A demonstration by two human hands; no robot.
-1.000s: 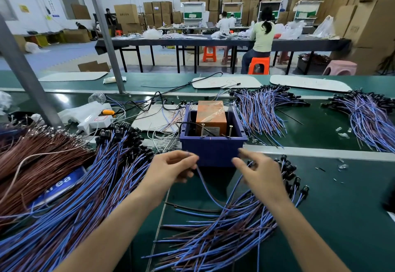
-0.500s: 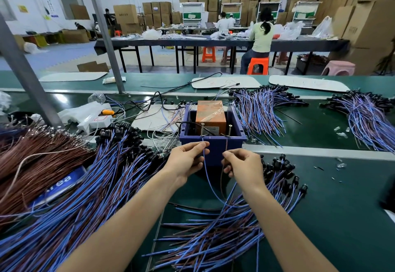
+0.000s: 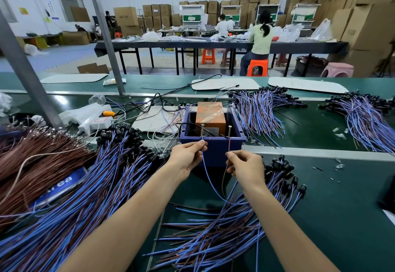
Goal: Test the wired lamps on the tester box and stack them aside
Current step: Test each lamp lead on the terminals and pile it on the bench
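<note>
1. Head view is showing the left hand [image 3: 188,156] pinching a blue lead [image 3: 205,171] between thumb and forefinger, the other fingers curling loosely beneath. The right hand [image 3: 245,164] is pinching a brown lead [image 3: 224,178] in the same way.
2. Both leads are running up and away from the fingertips, long axes near upright, toward the tester box [image 3: 214,154]. Its left contact post [image 3: 202,131] is standing just above the left pinch and its right contact post [image 3: 229,132] just above the right, so each hand is lying nearer its own post. The lead tips are reaching about the box rim; whether they are touching metal is too fine to tell.
3. Below the hands the two leads are looping down into the loose pile of wired lamps [image 3: 213,244] on the green belt [image 3: 342,218]. Black sockets [image 3: 280,168] are fanning out just right of the right hand. Which socket belongs to the held pair, I cannot tell.
4. Leads are looking thin, limp and smooth-coated, likely flexing when pushed. The posts are looking like rigid bright metal. The box is a square-rimmed navy plastic bin holding an orange taped block [image 3: 210,114].
5. A large left heap of lamps [image 3: 89,196] is lying beside the left forearm, probably the stack; the left hand is nearer it.
</note>
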